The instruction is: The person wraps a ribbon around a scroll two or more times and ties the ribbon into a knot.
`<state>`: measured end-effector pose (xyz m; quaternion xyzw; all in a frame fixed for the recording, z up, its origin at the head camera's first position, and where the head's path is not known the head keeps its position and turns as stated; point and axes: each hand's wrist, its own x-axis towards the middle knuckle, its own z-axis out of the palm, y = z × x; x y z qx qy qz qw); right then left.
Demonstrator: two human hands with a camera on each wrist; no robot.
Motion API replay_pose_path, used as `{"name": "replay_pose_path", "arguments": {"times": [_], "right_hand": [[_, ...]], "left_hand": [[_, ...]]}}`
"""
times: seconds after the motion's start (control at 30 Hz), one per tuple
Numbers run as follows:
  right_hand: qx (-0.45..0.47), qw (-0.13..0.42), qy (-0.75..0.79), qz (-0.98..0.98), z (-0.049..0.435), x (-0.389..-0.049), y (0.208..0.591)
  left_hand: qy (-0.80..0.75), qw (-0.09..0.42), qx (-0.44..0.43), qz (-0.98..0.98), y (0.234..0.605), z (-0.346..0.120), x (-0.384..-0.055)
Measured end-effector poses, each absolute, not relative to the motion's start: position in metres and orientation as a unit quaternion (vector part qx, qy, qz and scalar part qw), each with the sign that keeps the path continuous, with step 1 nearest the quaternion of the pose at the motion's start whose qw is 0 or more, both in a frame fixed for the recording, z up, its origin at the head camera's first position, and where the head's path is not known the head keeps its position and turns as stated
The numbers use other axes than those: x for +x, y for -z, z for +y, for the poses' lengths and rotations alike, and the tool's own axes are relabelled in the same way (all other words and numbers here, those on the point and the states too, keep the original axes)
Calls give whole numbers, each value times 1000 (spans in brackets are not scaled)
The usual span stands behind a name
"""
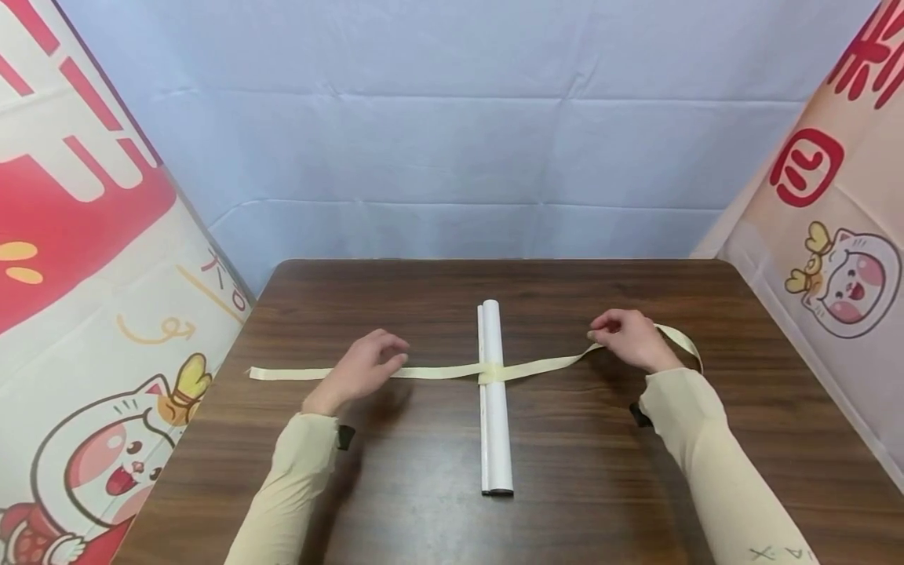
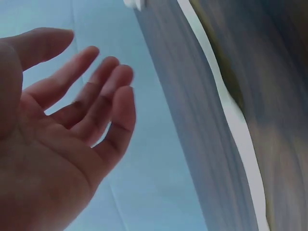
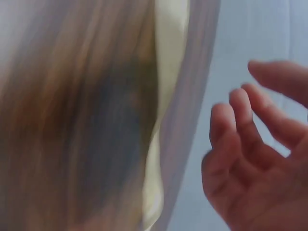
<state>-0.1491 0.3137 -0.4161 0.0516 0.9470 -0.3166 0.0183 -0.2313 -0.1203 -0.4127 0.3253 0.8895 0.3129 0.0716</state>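
Note:
A white roll (image 1: 498,439) with a loose edge along its left side lies lengthwise on the table. A pale yellow ribbon (image 1: 441,373) crosses its middle, doubled over there, with one tail out to each side. Over the left tail hovers my left hand (image 1: 363,365), fingers relaxed and holding nothing. My right hand (image 1: 632,337) is above the right tail, its fingers loosely bent and apart from the thumb. In the right wrist view the ribbon (image 3: 171,57) runs beside that hand without passing between the fingers.
The dark wood table (image 1: 395,502) ends at a pale blue cloth backdrop (image 1: 452,157). Printed cloth panels with cartoon figures (image 1: 847,282) hang at both sides. The right tail's ribbon loop (image 1: 681,339) curves behind the right wrist.

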Motion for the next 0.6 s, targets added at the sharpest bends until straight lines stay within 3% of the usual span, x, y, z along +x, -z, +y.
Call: {"name": "replay_pose_path", "arguments": {"times": [0.27, 0.6], "right_hand": [[-73, 48, 287, 954, 256, -155, 419], [-91, 72, 280, 953, 219, -152, 439]], "left_hand": [[-319, 128, 355, 869, 421, -54, -223], [-277, 122, 359, 883, 445, -11, -217]]}}
